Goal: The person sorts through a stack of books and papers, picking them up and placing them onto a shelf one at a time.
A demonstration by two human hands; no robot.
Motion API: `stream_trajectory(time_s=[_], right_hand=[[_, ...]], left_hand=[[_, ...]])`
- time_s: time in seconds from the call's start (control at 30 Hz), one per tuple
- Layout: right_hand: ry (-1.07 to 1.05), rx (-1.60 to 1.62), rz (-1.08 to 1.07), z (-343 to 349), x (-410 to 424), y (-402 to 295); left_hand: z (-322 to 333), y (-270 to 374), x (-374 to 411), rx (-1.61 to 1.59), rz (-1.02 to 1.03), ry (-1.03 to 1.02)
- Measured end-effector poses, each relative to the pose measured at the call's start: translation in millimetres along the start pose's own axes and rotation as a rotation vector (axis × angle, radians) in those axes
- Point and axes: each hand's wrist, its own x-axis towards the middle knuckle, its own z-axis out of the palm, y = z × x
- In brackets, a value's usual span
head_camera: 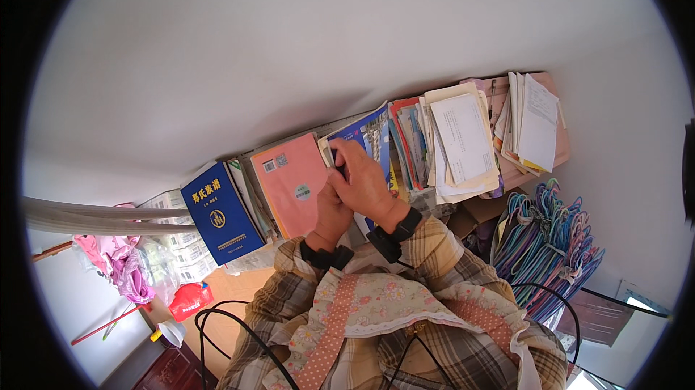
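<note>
My right hand [366, 179] is curled over the stack with the blue picture-covered book [355, 135], near the pale page edges at its left side. Something dark blue shows between its fingers; whether it is a separate item or a cover is unclear. Close against it, my left hand [332, 215] reaches up, its fingertips partly hidden by the right hand. Left of the hands lies a pink-covered book [290, 178] with a printed code and a round sticker. Farther left, a dark blue hardcover with gold writing [222, 216] tops another pile.
Piled papers and envelopes [461, 137] lie to the right, with more papers [537, 118] on a pink surface [554, 89]. Bundled plastic hangers [548, 249] stand at lower right. At left are pale curved bars [108, 216], pink bags [117, 265] and a red packet [191, 301]. A wall rises behind.
</note>
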Motion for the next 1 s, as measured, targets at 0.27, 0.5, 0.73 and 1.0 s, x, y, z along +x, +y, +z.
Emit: stream_trajectory(time_s=[0.27,0.5,0.73,1.0], right_hand=[[-0.241,0.002,-0.051,-10.8,5.9,13.1],[-0.156,0.181,0.234,-14.3,-28.4,13.6],[-0.169,-0.041,0.135,13.9,-88.6,17.9],[-0.413,-0.140,0.110,29.0,-114.6,23.9]], left_hand=[[-3.3,-22.2,2.1,-0.245,-0.146,-0.017],[-22.8,4.0,23.7,-0.713,-0.428,0.060],[-30.5,-5.9,5.5,-0.935,-0.555,0.004],[-40.5,-33.3,-33.2,-1.031,-0.540,0.062]])
